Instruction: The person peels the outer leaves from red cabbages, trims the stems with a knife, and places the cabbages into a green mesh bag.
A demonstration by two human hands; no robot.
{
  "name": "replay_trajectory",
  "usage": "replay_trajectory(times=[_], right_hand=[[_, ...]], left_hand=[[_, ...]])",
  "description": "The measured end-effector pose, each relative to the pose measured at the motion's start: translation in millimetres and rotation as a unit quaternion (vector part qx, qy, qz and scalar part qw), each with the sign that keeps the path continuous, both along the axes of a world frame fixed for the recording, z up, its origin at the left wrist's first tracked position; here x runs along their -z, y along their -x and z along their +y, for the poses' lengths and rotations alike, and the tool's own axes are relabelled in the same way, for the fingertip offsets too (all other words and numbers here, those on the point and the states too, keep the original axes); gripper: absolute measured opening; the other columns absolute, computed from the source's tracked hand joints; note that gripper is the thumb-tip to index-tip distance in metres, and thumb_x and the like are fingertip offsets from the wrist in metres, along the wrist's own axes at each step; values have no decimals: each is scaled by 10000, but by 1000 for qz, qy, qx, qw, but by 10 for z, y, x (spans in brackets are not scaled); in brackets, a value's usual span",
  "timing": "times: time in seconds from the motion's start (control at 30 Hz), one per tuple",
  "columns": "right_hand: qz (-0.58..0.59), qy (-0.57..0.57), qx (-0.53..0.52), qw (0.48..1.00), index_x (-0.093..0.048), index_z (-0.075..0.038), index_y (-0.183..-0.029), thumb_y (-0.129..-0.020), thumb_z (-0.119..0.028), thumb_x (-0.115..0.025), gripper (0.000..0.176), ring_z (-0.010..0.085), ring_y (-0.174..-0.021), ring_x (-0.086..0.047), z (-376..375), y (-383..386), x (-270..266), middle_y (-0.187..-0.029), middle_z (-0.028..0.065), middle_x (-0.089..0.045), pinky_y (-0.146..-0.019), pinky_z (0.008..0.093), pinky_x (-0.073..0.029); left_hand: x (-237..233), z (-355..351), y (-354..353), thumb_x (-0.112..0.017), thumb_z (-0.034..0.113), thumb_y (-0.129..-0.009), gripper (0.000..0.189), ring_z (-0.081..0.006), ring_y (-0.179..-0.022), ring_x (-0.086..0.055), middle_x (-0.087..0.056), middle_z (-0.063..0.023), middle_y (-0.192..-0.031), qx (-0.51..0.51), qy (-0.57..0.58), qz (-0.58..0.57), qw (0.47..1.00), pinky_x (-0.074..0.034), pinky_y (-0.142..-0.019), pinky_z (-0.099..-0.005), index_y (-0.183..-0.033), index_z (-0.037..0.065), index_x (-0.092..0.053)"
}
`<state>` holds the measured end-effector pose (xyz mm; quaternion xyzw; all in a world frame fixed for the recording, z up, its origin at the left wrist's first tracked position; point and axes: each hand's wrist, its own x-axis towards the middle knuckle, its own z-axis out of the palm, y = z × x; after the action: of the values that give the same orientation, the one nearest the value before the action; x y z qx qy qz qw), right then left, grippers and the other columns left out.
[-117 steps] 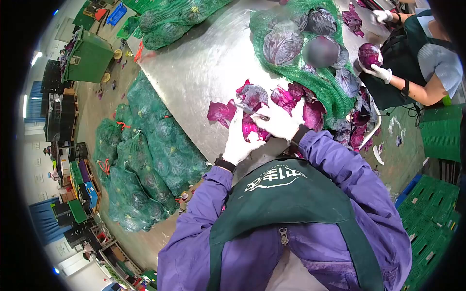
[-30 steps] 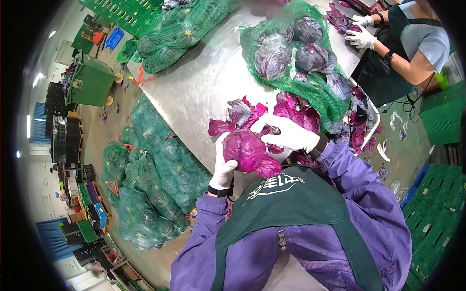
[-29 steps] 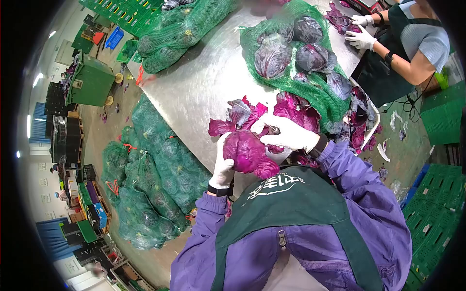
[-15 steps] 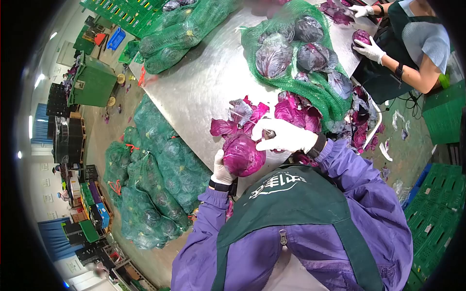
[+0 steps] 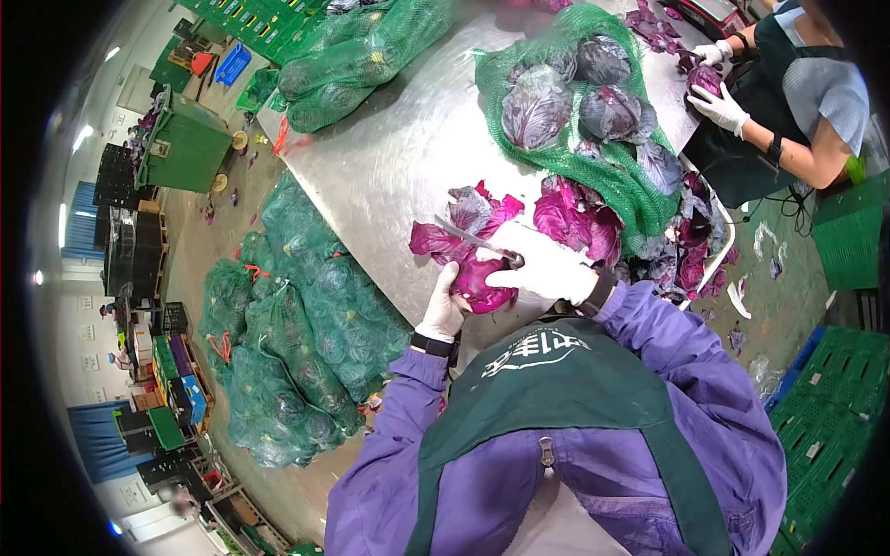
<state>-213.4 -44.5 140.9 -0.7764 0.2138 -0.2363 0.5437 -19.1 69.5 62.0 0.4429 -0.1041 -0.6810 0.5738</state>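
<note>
A red cabbage [image 5: 481, 285] is held close in front of my apron, over the near edge of the metal table. My gloved left hand [image 5: 441, 310] grips it from the left side, fingers curled at its edge. In my gloved right hand [image 5: 547, 269] is a knife [image 5: 461, 232], its blade pointing left across the top of the cabbage. Loose purple leaves [image 5: 470, 211] lie just beyond the cabbage, and more peeled leaves [image 5: 579, 222] are heaped beside my right hand. Whole cabbages [image 5: 536, 109] sit in an opened green net bag [image 5: 519, 157] behind them.
Full net bags [image 5: 306, 343] are piled on the floor to the left; another [image 5: 371, 65] lies on the metal table [image 5: 371, 157]. At the right, a co-worker's gloved hand [image 5: 721, 109] holds a cabbage. Green crates [image 5: 834, 408] stand lower right, a green bin [image 5: 185, 144] upper left.
The knife blade now shows across the cabbage, which has turned in my left hand. My right hand has shifted slightly. The co-worker's hands have come together at their cabbage.
</note>
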Motion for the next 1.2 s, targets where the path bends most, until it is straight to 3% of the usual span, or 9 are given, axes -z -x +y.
replay_trajectory(times=[0.07,0.13,0.2,0.4,0.47,0.53,0.8,1.0,1.2], right_hand=[[48,-51,-54,996,-586,-24,-1155,-842,-234,-724,401,191,-754,-584,-20,94,-40,-824,70,-598,-719,334,-489],[-5,-411,-40,911,-642,-38,-1009,-834,-188,-736,249,38,-463,-427,-34,274,-125,-678,-48,-545,-428,186,-337],[-15,-484,25,875,-605,-10,-1147,-873,-107,-679,300,115,-688,-616,-233,589,-40,-811,42,-648,-564,221,-487],[76,-55,153,984,-565,-38,-1296,-859,-161,-684,469,190,-1044,-626,-103,426,336,-1158,142,-634,-891,325,-516],[-3,151,134,979,-489,-97,-1403,-903,-163,-631,524,124,-781,-587,43,236,852,-1012,63,-656,-731,285,-525],[142,-329,71,931,-488,-86,-1403,-927,-161,-603,495,83,-686,-570,190,133,475,-910,24,-624,-581,231,-501],[116,-368,-9,923,-596,-36,-1171,-933,-154,-549,269,73,-524,-539,393,298,280,-764,22,-636,-488,227,-453],[82,274,54,957,-460,-89,-1401,-836,-95,-536,571,235,-682,-656,264,470,203,-713,156,-622,-671,376,-517],[230,242,-105,937,-206,-117,-1532,-808,-154,-538,798,259,-558,-616,276,505,-61,-604,79,-593,-928,491,-424]], left_hand=[[-91,12,1,-466,587,-929,681,-310,-1134,-621,-581,-159,-1303,29,-29,3,999,-586,-808,-541,-1397,94,-433],[-115,14,-39,-455,620,-916,704,-314,-1110,-633,-584,-153,-1300,17,-44,26,999,-592,-753,-549,-1398,107,-434],[-132,93,-36,-444,653,-903,728,-317,-1086,-645,-586,-146,-1296,-8,-64,53,997,-598,-698,-557,-1398,119,-436],[-143,123,-103,-499,669,-881,733,-260,-1078,-646,-609,-114,-1259,47,-145,-23,988,-605,-675,-491,-1367,121,-470],[32,151,-143,-524,643,-886,738,-261,-1051,-649,-555,-93,-1330,75,-152,-14,985,-602,-702,-460,-1427,156,-398],[92,200,-127,-535,617,-895,761,-272,-1054,-636,-460,-75,-1418,150,-159,-114,969,-585,-731,-429,-1483,203,-287],[63,148,-98,-768,305,-790,782,-260,-1232,-499,-438,-110,-1429,18,39,-147,988,-484,-963,-435,-1426,136,-346],[-102,305,-31,-873,299,-635,956,-282,-1300,-443,-474,-133,-1371,99,178,-99,974,-340,-1113,-432,-1412,90,-357],[-226,316,32,-949,389,-481,1171,-239,-1309,-425,-437,-102,-1395,179,127,-94,971,-330,-1122,-409,-1424,71,-331]])
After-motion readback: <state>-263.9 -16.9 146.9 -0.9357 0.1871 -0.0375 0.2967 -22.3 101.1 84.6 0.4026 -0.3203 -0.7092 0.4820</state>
